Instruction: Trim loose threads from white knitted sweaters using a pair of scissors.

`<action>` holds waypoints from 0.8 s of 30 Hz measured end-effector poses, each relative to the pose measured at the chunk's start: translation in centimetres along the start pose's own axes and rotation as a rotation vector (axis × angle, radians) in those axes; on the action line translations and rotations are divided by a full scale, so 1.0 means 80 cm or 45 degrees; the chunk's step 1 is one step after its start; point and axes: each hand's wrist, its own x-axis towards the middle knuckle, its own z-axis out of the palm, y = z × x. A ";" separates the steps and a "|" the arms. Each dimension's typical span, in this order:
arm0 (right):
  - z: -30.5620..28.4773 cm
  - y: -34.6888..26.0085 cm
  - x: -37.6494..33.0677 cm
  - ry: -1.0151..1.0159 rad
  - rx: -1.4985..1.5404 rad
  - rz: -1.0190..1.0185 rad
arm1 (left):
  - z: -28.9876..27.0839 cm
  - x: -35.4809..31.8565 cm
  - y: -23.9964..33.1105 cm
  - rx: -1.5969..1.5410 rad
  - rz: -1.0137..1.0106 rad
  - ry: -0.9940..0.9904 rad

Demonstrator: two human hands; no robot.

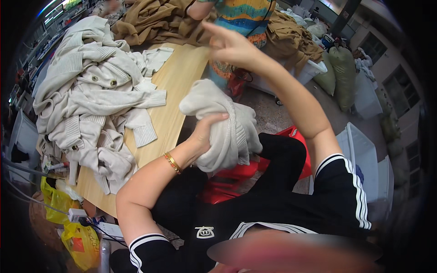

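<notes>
A bunched-up light grey knit garment (234, 125) is gripped in my left hand (205, 134), whose thumb lies across the front of the knit; its other fingers are hidden behind the cloth. The bundle is over my lap, just off the right edge of the wooden table (180, 86). My right hand (234, 48) is raised ahead and apart from the bundle. Its fingers are stretched out and separated, slightly blurred, and nothing shows in them. A heap of similar light grey knit garments (98, 93) with ribbed cuffs and a few buttons covers the table's left side.
Brown garments (154, 20) lie heaped at the table's far end, beside a person in a patterned top (243, 16). More brown cloth (291, 36) fills a white bin (314, 68). Green sacks (341, 75), white tubs (359, 145), yellow bags (79, 243) and a power strip (111, 231) stand around me.
</notes>
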 end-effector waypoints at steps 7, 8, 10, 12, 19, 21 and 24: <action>-0.017 -0.003 0.025 0.145 -0.151 -0.038 | -0.014 0.013 -0.014 0.096 0.043 0.015; -0.007 -0.003 0.014 0.059 0.056 -0.043 | -0.019 0.014 -0.013 0.101 0.076 0.007; 0.000 0.000 -0.032 -0.037 0.176 0.113 | -0.014 0.010 -0.004 0.089 0.108 -0.020; -0.001 0.021 -0.068 0.003 0.077 0.173 | -0.007 0.009 0.004 0.050 0.150 -0.050; 0.004 0.105 -0.190 -0.189 0.342 0.390 | -0.022 0.018 0.012 0.020 0.167 0.173; 0.023 0.140 -0.222 -0.143 0.255 0.466 | -0.022 0.020 0.007 0.053 0.151 0.228; 0.064 0.207 -0.276 -0.118 -0.439 0.364 | -0.030 0.027 0.002 0.094 0.147 0.302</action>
